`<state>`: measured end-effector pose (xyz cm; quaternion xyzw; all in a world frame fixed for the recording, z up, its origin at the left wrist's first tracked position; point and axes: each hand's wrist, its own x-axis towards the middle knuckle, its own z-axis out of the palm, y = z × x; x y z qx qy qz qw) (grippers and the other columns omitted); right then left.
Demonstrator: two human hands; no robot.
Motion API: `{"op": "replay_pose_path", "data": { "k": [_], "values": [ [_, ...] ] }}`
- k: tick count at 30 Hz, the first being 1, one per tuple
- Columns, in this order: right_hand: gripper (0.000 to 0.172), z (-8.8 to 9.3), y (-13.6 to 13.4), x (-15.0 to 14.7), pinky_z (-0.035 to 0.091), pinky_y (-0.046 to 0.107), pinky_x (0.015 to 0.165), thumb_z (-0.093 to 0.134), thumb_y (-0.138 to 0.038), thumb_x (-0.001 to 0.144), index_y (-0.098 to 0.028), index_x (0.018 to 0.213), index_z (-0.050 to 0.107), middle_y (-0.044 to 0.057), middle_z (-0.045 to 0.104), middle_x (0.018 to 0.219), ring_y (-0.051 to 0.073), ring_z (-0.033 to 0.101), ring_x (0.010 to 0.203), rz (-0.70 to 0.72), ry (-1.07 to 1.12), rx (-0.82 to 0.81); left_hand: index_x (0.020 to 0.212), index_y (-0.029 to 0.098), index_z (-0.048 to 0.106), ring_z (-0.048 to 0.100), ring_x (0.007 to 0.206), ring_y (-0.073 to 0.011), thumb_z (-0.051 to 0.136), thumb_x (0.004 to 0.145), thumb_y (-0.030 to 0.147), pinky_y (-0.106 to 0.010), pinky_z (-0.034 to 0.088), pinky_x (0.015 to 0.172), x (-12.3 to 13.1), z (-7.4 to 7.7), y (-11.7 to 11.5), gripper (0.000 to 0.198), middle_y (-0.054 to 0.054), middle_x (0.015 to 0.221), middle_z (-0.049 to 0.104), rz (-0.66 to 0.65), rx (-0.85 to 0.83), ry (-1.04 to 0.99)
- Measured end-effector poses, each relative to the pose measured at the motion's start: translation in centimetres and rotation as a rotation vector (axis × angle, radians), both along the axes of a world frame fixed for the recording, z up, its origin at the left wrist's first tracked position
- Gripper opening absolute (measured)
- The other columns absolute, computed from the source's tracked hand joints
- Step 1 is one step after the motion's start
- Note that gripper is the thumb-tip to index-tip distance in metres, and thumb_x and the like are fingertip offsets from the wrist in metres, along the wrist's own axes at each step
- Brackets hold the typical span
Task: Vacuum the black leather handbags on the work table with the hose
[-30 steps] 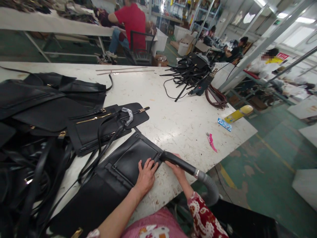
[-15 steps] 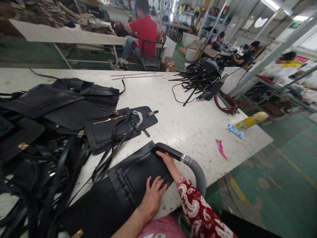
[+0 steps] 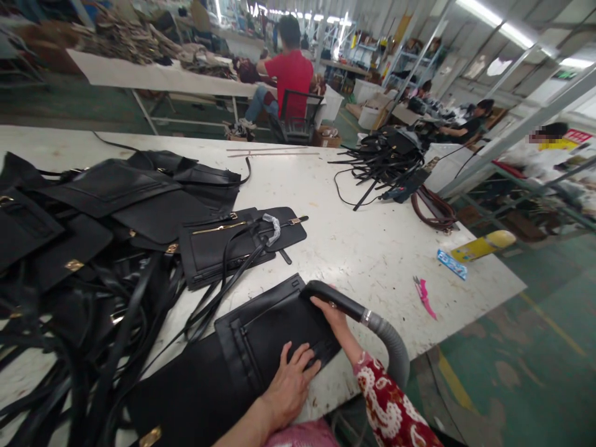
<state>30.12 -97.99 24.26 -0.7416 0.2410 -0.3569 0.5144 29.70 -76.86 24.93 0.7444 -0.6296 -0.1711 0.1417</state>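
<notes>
A black bag (image 3: 195, 379) lies flat on the white table in front of me, its gold clasp near the bottom edge of view. My left hand (image 3: 292, 379) rests on it with fingers spread. My right hand (image 3: 331, 313) is closed around a black nozzle (image 3: 333, 295) on a ribbed grey hose (image 3: 393, 344). The nozzle's tip touches the bag's upper right part. Beyond it lies another black bag (image 3: 218, 242) with a gold zip, long straps and a clear-wrapped ring.
Black bags and straps (image 3: 130, 205) are heaped at left. Pink thread snips (image 3: 424, 298), a blue packet (image 3: 451, 265) and a yellow tube-like object (image 3: 484, 245) lie at right. Further back are black straps (image 3: 382, 155) and a brown coil (image 3: 433, 211). A co-worker in red (image 3: 294, 81) sits beyond.
The view has shifted, so everything appears a little further right and lower. Both hands keep their places on the bag and the nozzle.
</notes>
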Motion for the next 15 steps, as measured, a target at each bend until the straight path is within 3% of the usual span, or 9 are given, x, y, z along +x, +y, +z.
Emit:
{"op": "replay_pose_path", "data": {
  "k": [3,6,11,13,15],
  "values": [
    [0.029,-0.6,1.7,0.6,0.042,0.037,0.085,0.07,-0.037,0.061,-0.02,0.083,0.061,0.001,0.062,0.081,0.02,0.056,0.081,-0.003,0.013,-0.024,0.132,0.03,0.029,0.019,0.13,-0.0254,0.041,0.065,0.005,-0.058,0.01,0.103,-0.1,-0.1,0.2,0.073,-0.007,0.134,0.038,-0.008,0.006,0.002],
    [0.029,-1.1,2.5,3.5,0.04,0.036,0.086,0.067,-0.039,0.063,-0.02,0.083,0.061,0.002,0.061,0.083,0.02,0.055,0.083,-0.027,0.017,-0.022,0.132,0.029,0.029,0.018,0.13,-0.0263,0.042,0.064,0.006,-0.058,0.01,0.103,-0.3,0.1,0.2,0.072,-0.007,0.134,0.038,-0.007,0.013,0.02],
    [0.033,-0.2,2.6,8.2,0.039,0.036,0.088,0.067,-0.041,0.061,-0.017,0.081,0.061,0.003,0.062,0.085,0.021,0.054,0.085,-0.019,0.028,0.003,0.127,0.031,0.035,0.024,0.127,-0.0267,0.046,0.073,0.016,-0.059,0.012,0.102,-0.3,2.0,0.3,0.057,-0.006,0.128,0.043,-0.019,0.036,0.109],
    [0.035,0.8,2.9,7.9,0.039,0.037,0.09,0.067,-0.043,0.06,-0.015,0.082,0.061,0.005,0.062,0.086,0.022,0.054,0.087,-0.033,0.022,0.022,0.126,0.032,0.037,0.03,0.124,-0.0244,0.045,0.078,0.023,-0.054,0.017,0.102,0.5,2.9,0.5,0.049,-0.005,0.124,0.046,-0.018,-0.01,0.137],
    [0.039,1.8,3.4,5.9,0.039,0.04,0.09,0.065,-0.045,0.061,-0.015,0.085,0.061,0.006,0.063,0.087,0.023,0.055,0.087,-0.06,0.007,0.049,0.128,0.031,0.036,0.033,0.122,-0.0227,0.042,0.081,0.024,-0.049,0.021,0.102,2.3,3.6,1.1,0.047,-0.006,0.124,0.046,0.113,-0.078,0.08]
  ]
}}
